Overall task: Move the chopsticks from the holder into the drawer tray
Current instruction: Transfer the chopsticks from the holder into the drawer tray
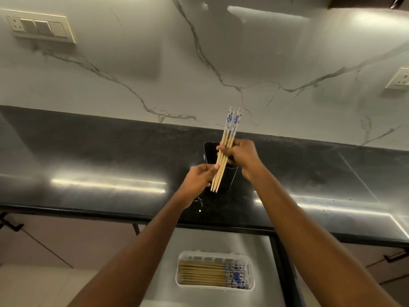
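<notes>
Holding a small bundle of chopsticks in the air over the middle of the counter, you are between lifting out and putting away. Your right hand is wrapped around the middle of the bundle, fingers curled over the shafts. Your left hand comes in from the side, its thumb and fingertips pinching the lower plain-wood part, apparently to square the sticks up. The bundle leans a little, with the blue-patterned ends up toward the marble wall and the bare tips pointing down toward the counter's front edge. It hangs clear of the black holder, which stands directly behind it on the counter. No other sticks poke out of the holder's rim, though its dark inside is hard to read, so you cannot be sure it is empty. Below the front edge the drawer is pulled open, and the white tray sits in it with a full row of stored chopsticks lying flat, side by side, patterned ends to the right. Judged from that, most of the job looks done, and this handful may well be the last. What remains is to bring it down over the tray, turn it level with the patterned ends to the right like the others, lay it in, and then check the holder for stragglers. A switch plate and a socket are on the wall, well away from your work.
</notes>
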